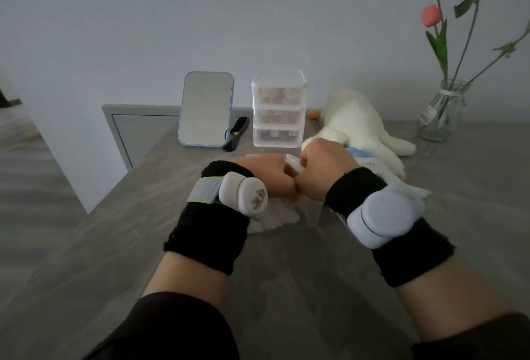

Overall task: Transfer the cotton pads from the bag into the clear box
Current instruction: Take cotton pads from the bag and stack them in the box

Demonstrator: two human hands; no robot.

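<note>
1. L hand (262,173) and R hand (324,164) meet at centre of tabletop (286,279), thumbs touching tip to tip.
2. Both hands' fingers are curled tight and clamped on the top edge of the clear box (292,164), one hand per side. Fingertips are hidden behind the knuckles, so exact hold can't be told.
3. Clear box sits on tabletop under the hands; its near wall shows thru below R wrist.
4. Cotton pads (275,217): white, wavy-edged heap low under L wrist. Can't tell if it lies inside the box or just beside it.
5. Bag (371,163): white w/ blue print, lying just R of R hand and partly under that wrist, crinkled edge sticking out near wrist device.
6. Each forearm has a black wristband w/ a pale sensor unit strapped on: L unit (243,194), R unit (384,216).
7. Back of tabletop, L to R: standing mirror (205,108), black comb-like item (236,134) behind it, 3-drawer clear organiser (277,110), white plush toy (361,124), glass vase (440,110) w/ green stems and a pink bud (431,15).
</note>
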